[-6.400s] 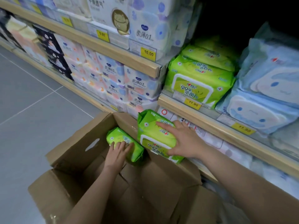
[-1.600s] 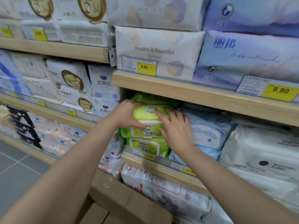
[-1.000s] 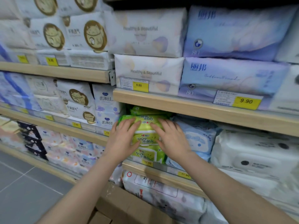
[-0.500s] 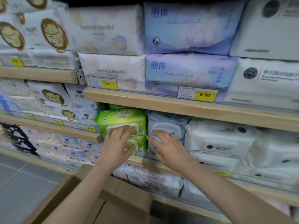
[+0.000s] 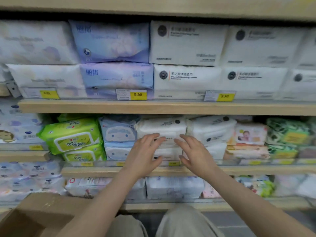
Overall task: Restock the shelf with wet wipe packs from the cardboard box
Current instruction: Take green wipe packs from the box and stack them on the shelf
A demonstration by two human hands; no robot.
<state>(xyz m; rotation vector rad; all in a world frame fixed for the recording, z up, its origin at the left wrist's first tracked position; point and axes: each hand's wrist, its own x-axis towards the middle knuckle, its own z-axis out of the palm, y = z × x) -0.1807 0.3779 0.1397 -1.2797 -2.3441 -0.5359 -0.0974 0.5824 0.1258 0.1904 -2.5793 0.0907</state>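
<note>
Two green wet wipe packs (image 5: 71,135) lie stacked on the middle shelf (image 5: 171,170), left of the light blue packs (image 5: 118,132). My left hand (image 5: 142,156) and my right hand (image 5: 195,154) hover with spread fingers in front of a stack of white packs (image 5: 162,127), right of the blue ones. Both hands hold nothing. Whether the fingertips touch the white packs is unclear. A corner of the cardboard box (image 5: 35,214) shows at the bottom left; its inside is out of view.
The shelf above (image 5: 171,106) carries purple and white tissue packs with yellow price tags. More wipe packs fill the middle shelf to the right and the lower shelf (image 5: 171,205). My knees (image 5: 179,221) are close to the shelf base.
Both hands have left the green packs and moved right, past the blue packs, to the front of the white packs. The view has shifted right; the green stack stays on the shelf.
</note>
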